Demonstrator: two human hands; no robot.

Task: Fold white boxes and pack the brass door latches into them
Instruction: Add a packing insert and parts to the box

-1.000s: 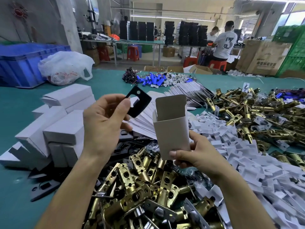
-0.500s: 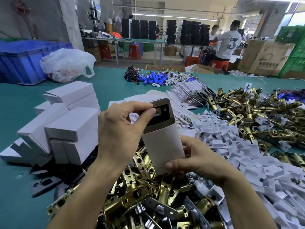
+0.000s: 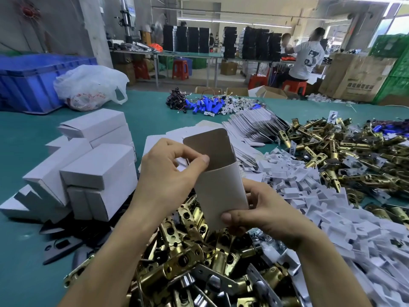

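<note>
I hold an upright white box [image 3: 221,189] above a heap of brass door latches [image 3: 188,255]. Its top flap [image 3: 208,145] stands open, brown side toward me. My right hand [image 3: 263,216] grips the box's lower part, thumb across the front. My left hand [image 3: 166,176] is at the box's mouth, thumb and curled fingers pinching its left top edge. The box's inside is hidden. More latches [image 3: 332,156] lie in a second heap to the right.
Closed white boxes [image 3: 99,169] are stacked at left, with black plates [image 3: 59,247] below them. Flat box blanks [image 3: 250,127] and white card inserts [image 3: 309,196] spread right of centre. Behind lie blue cells [image 3: 205,105], a plastic bag [image 3: 88,85] and a blue crate [image 3: 33,80].
My left hand brought a black plate down into the box; the plate is now out of sight. The box has tilted slightly and sits lower.
</note>
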